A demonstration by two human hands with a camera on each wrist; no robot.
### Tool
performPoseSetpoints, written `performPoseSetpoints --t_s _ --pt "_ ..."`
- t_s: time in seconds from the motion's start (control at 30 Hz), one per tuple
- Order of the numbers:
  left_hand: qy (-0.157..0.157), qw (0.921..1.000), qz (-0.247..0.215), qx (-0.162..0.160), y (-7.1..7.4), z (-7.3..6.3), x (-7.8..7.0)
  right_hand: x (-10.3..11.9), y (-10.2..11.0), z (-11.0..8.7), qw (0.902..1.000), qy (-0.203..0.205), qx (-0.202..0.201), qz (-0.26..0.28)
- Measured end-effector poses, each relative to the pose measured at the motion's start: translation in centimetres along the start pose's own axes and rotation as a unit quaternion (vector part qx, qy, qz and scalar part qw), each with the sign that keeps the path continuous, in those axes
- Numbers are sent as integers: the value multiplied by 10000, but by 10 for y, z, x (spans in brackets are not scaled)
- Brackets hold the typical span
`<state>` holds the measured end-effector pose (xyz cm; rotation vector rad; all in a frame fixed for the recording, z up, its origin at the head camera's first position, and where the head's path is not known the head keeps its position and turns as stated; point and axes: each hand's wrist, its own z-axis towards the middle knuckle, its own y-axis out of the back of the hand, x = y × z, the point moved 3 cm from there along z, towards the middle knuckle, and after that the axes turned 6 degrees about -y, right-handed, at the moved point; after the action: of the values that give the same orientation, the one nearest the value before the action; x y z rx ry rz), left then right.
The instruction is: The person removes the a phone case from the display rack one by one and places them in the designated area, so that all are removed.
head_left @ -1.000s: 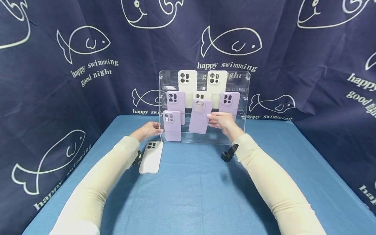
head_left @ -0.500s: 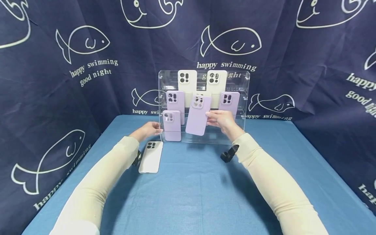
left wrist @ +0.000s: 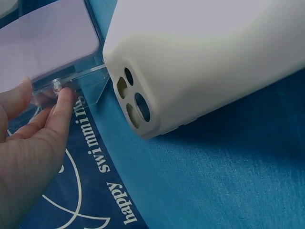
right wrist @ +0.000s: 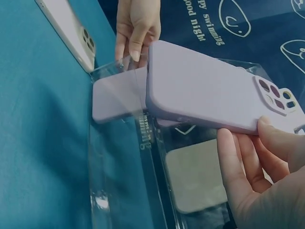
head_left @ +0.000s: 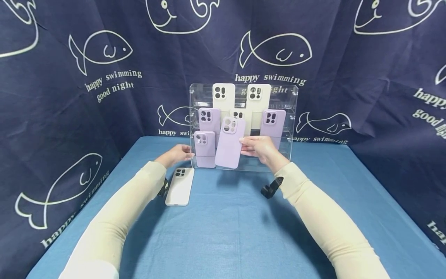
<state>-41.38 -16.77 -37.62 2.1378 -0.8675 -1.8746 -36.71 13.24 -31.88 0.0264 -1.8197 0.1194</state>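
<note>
My right hand pinches a lilac phone case by its right edge, thumb in front. The case is held slightly tilted in front of the clear acrylic stand, apart from it in the right wrist view. At the stand's left side, my left hand grips the side panel between thumb and fingers, as the left wrist view shows. Just below that hand, a white phone case lies on the table, camera cutouts toward the stand.
On the stand's tiers lean white cases at the top, lilac cases in the middle, and a lilac case at bottom left. Behind the held case a white case is partly hidden. A dark fish-print curtain backs the blue table.
The lilac case in my right hand has come off the stand's middle, moving down, left and toward me. A white case behind it shows more. My left hand has stayed put.
</note>
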Motion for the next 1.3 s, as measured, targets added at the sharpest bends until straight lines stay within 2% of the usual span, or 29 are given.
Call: performPoseSetpoints --t_s 0.37,0.8,1.17,1.3 --pt "22 9999 -131 -8 0 -1 -4 -13 -7 -2 9990 -227 347 -166" --pt "25 9999 -90 -69 -1 3 2 -40 -22 -2 9960 -636 519 -346" --pt "-118 9994 -288 -126 -3 -2 1 -54 -34 0 9949 -712 595 -399" --pt "-103 9996 -226 -145 -4 -1 1 -61 -36 0 9938 -800 643 -436"
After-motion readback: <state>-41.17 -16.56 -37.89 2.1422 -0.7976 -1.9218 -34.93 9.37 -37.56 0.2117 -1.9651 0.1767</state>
